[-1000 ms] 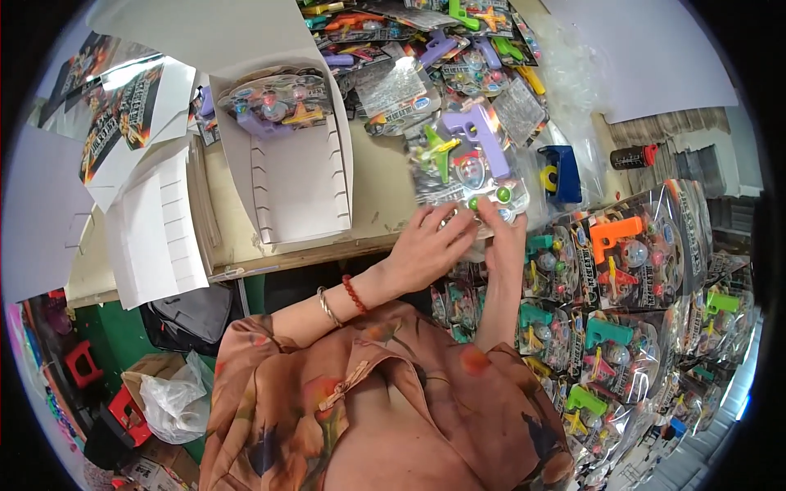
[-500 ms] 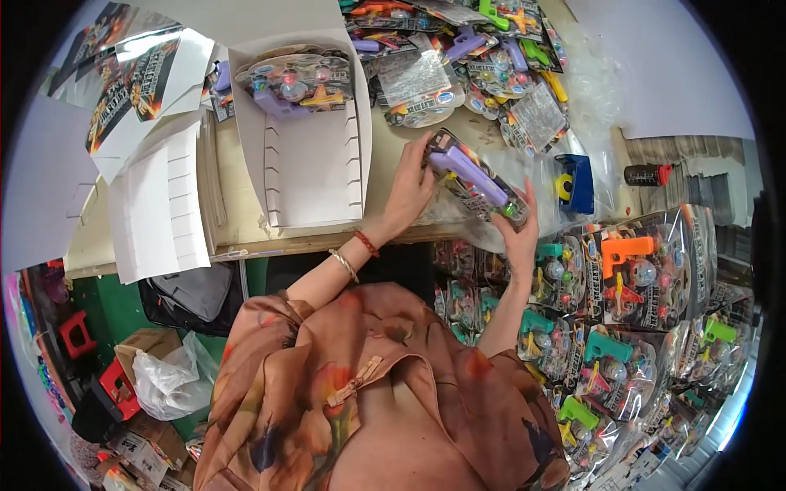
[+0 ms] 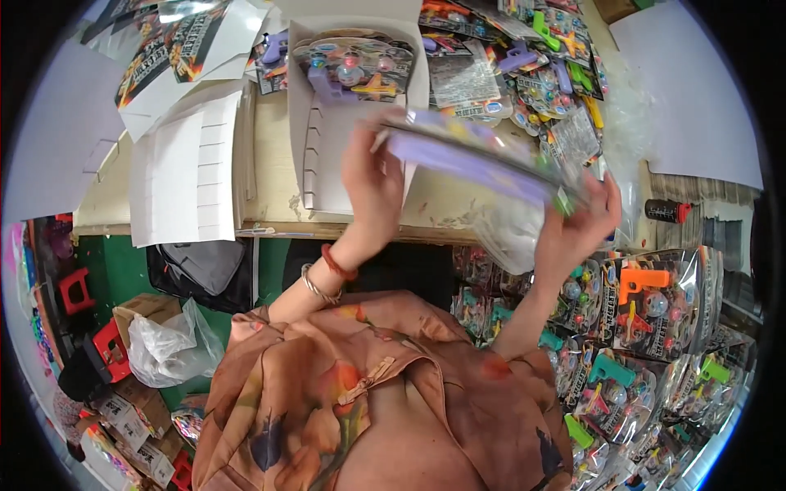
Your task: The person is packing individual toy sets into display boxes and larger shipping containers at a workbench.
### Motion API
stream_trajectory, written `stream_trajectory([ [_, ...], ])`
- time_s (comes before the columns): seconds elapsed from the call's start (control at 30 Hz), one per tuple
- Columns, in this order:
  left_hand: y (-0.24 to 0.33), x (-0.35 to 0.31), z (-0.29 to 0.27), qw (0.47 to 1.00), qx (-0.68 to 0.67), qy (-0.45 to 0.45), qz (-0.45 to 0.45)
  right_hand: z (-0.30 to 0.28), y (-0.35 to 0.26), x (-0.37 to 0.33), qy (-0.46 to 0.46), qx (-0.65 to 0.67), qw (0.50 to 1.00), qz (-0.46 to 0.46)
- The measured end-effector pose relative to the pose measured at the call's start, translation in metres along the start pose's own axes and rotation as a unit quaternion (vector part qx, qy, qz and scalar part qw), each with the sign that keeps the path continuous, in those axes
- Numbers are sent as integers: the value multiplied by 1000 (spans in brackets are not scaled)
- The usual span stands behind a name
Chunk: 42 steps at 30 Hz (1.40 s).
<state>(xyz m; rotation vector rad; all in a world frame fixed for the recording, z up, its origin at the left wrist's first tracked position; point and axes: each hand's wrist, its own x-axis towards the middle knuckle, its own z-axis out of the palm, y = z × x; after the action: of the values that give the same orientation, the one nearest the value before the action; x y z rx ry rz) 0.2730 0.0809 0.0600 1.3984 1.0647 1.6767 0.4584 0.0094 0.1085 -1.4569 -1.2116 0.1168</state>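
1. Green flooring (image 3: pixel 119 258) is showing beyond the near edge of your pale worktable (image 3: pixel 270 151), where a grey-and-black backpack (image 3: pixel 201 268) is resting below the tabletop.
2. Your left hand (image 3: pixel 372 184) is gripping the left end of a carded toy-gun pack (image 3: pixel 467 164), its fingers bent around the edge; a red bead bracelet (image 3: pixel 332 262) and a metallic bangle (image 3: pixel 315 286) are circling that wrist.
3. Your right hand (image 3: pixel 583 219) is pinching the pack's other end, the thumb on the near side.
4. Between both hands, the pack is hanging over the table, slanting down to the right and turning its long edge toward you; purple plastic is showing, while motion is blurring any print.
5. Behind your left hand, an open white carton (image 3: pixel 336 168) is standing on the table, and carded toys (image 3: pixel 364 69) with a purple gun and a yellow plane are sitting at its far end.
6. To its left, slitted white carton blanks (image 3: pixel 176 172) are lying stacked, with dark, flame-patterned printed sheets (image 3: pixel 176 53) bearing pale block lettering beyond them.
7. Right of the carton, loose toy packs (image 3: pixel 524 74) are forming a heap; one grey card back (image 3: pixel 463 78) is carrying dense fine print, with a small blue oval emblem near its lower edge.
8. On your right, wrapped toy packs (image 3: pixel 647 303) are displaying an orange gun and pale lettering running up dark cards.
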Motion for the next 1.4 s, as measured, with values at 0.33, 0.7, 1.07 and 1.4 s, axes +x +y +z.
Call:
stream_trajectory([
  [0.33, -109, 21, -1, 929, -245, 158, -227, 112, -50, 74, -288, -191, 879, -329],
  [0.7, -142, 9, -3, 900, -267, 128, -320, 146, -47, 62, -300, -288, 830, -371],
  [1.07, -137, 14, -18, 875, -329, 171, -311, 142, -45, 64, -295, -267, 817, -417],
  [1.4, -150, 8, -18, 863, -301, 185, -362, 146, -30, 59, -310, -277, 815, -404],
])
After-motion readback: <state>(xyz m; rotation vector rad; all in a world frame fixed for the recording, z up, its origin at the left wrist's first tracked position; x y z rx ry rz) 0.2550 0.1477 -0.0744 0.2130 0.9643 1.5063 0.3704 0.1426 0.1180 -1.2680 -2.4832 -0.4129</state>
